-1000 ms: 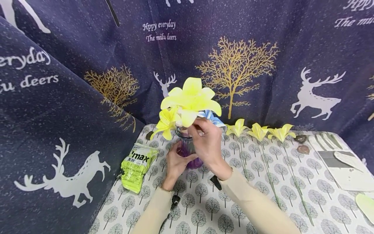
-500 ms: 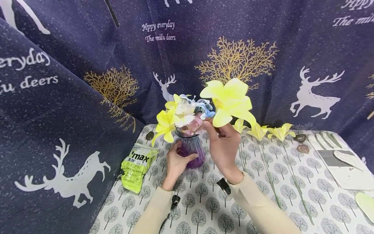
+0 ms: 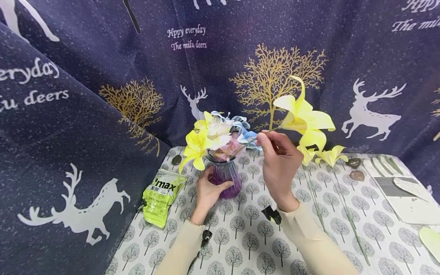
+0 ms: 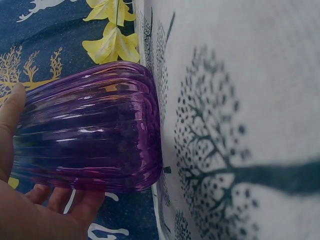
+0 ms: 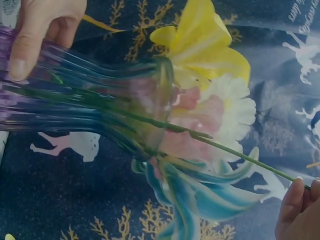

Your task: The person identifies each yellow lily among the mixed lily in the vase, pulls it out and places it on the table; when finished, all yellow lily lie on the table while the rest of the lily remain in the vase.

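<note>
A ribbed glass vase (image 3: 226,178), purple below and bluish at the neck, stands upright on the table. My left hand (image 3: 208,191) grips its left side, thumb across the front, as the left wrist view (image 4: 50,210) of the hand also shows. In the vase are yellow lilies (image 3: 194,145), a white flower (image 3: 220,130), a pink flower (image 3: 229,147) and blue lilies (image 3: 249,136). To the right, my right hand (image 3: 282,164) pinches the green stem (image 5: 240,155) of a large yellow lily (image 3: 306,120). That stem slants down through the vase's mouth, its bloom leaning right.
A lime-green bag (image 3: 163,196) lies on the left, with a dark stone (image 3: 176,159) behind it. Long-stemmed yellow lilies (image 3: 330,156) lie at right, near more stones (image 3: 356,175) and white-grey gloves (image 3: 405,191). A patterned blue cloth (image 3: 220,68) hangs behind the table.
My right hand has moved right and away from the vase mouth, and the large yellow lily now leans right. My left hand has stayed on the vase.
</note>
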`<act>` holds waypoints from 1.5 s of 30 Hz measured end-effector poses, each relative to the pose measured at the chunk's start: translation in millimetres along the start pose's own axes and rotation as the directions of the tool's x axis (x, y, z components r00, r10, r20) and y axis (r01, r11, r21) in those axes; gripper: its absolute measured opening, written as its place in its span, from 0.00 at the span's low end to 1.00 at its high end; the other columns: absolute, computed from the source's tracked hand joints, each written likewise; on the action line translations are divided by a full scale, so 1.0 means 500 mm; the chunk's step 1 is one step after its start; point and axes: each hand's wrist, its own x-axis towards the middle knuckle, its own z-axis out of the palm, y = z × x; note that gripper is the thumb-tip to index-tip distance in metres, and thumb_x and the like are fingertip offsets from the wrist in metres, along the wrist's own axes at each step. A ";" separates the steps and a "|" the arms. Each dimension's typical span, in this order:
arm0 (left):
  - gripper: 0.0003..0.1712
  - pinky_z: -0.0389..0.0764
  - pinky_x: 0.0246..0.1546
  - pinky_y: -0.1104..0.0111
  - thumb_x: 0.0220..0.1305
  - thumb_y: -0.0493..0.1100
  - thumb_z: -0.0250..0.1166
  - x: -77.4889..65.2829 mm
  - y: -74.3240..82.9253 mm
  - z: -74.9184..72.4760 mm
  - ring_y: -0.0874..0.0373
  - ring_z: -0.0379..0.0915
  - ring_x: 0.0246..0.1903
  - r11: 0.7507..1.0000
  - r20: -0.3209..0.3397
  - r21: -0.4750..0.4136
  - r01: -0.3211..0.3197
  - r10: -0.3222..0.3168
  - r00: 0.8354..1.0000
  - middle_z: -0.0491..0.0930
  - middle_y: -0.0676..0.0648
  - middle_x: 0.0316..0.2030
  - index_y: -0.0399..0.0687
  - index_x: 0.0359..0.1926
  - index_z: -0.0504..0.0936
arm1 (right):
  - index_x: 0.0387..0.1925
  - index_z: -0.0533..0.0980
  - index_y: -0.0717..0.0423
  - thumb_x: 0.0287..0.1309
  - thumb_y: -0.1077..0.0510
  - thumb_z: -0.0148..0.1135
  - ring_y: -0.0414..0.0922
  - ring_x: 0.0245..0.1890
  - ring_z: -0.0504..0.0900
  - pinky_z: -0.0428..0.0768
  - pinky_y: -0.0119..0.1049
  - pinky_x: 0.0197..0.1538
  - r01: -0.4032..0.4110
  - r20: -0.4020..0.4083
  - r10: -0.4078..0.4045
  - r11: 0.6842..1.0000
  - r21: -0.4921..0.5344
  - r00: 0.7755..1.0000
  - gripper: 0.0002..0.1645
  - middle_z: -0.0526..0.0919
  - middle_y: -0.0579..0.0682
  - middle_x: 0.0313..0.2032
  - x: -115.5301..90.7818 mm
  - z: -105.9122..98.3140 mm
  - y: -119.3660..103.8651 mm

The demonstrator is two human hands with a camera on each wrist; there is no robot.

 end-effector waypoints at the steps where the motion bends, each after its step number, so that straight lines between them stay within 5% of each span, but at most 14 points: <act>1: 0.54 0.81 0.59 0.52 0.28 0.63 0.86 0.000 0.000 0.001 0.46 0.82 0.53 1.000 0.000 -0.003 0.001 -0.001 1.000 0.85 0.41 0.53 0.50 0.60 0.78 | 0.31 0.86 0.58 0.55 0.71 0.70 0.38 0.27 0.87 0.86 0.29 0.35 -0.003 -0.007 0.003 1.000 -0.004 1.000 0.06 0.91 0.44 0.32 0.003 -0.002 -0.003; 4: 0.54 0.82 0.58 0.52 0.29 0.62 0.86 -0.001 0.000 0.002 0.46 0.82 0.52 1.000 -0.001 -0.007 -0.001 0.001 1.000 0.85 0.41 0.53 0.49 0.61 0.78 | 0.31 0.85 0.65 0.55 0.70 0.71 0.39 0.27 0.88 0.88 0.31 0.37 -0.013 -0.039 0.014 1.000 0.020 0.999 0.01 0.91 0.47 0.32 0.011 -0.008 -0.012; 10: 0.54 0.82 0.57 0.53 0.29 0.63 0.86 -0.001 0.000 0.002 0.46 0.82 0.52 1.000 -0.004 0.004 -0.003 0.003 1.000 0.85 0.41 0.52 0.49 0.61 0.78 | 0.33 0.79 0.81 0.54 0.72 0.71 0.43 0.25 0.87 0.88 0.34 0.34 0.015 -0.113 -0.002 0.993 0.115 0.994 0.11 0.90 0.54 0.31 0.031 -0.027 -0.034; 20: 0.46 0.85 0.53 0.54 0.31 0.61 0.86 -0.002 0.004 0.003 0.45 0.84 0.49 0.999 0.004 -0.037 -0.009 0.010 1.000 0.87 0.42 0.48 0.48 0.53 0.81 | 0.33 0.79 0.83 0.48 0.77 0.71 0.50 0.25 0.87 0.87 0.38 0.32 0.030 -0.260 0.059 0.945 0.326 0.964 0.11 0.87 0.62 0.25 0.064 -0.079 -0.063; 29: 0.50 0.85 0.54 0.55 0.30 0.62 0.86 -0.003 0.001 0.006 0.46 0.83 0.50 0.999 -0.001 -0.041 -0.004 0.004 1.000 0.86 0.42 0.49 0.45 0.55 0.80 | 0.30 0.77 0.84 0.48 0.81 0.68 0.52 0.21 0.84 0.86 0.38 0.27 0.094 -0.371 0.084 0.895 0.437 0.925 0.07 0.84 0.65 0.22 0.088 -0.130 -0.098; 38: 0.50 0.83 0.56 0.52 0.30 0.63 0.85 -0.001 -0.002 0.007 0.44 0.82 0.52 1.000 0.004 -0.004 0.020 -0.020 1.000 0.85 0.41 0.52 0.47 0.55 0.80 | 0.28 0.76 0.87 0.49 0.83 0.65 0.53 0.19 0.81 0.84 0.37 0.26 0.112 -0.376 0.075 0.885 0.451 0.924 0.05 0.82 0.66 0.21 0.101 -0.180 -0.112; 45: 0.50 0.83 0.57 0.52 0.30 0.62 0.86 -0.001 0.000 0.007 0.44 0.82 0.53 1.000 0.007 -0.016 0.018 -0.018 1.000 0.85 0.41 0.52 0.46 0.56 0.80 | 0.34 0.76 0.90 0.48 0.84 0.64 0.52 0.19 0.82 0.84 0.36 0.25 0.020 -0.285 0.120 0.896 0.445 0.951 0.09 0.85 0.67 0.24 0.099 -0.222 -0.084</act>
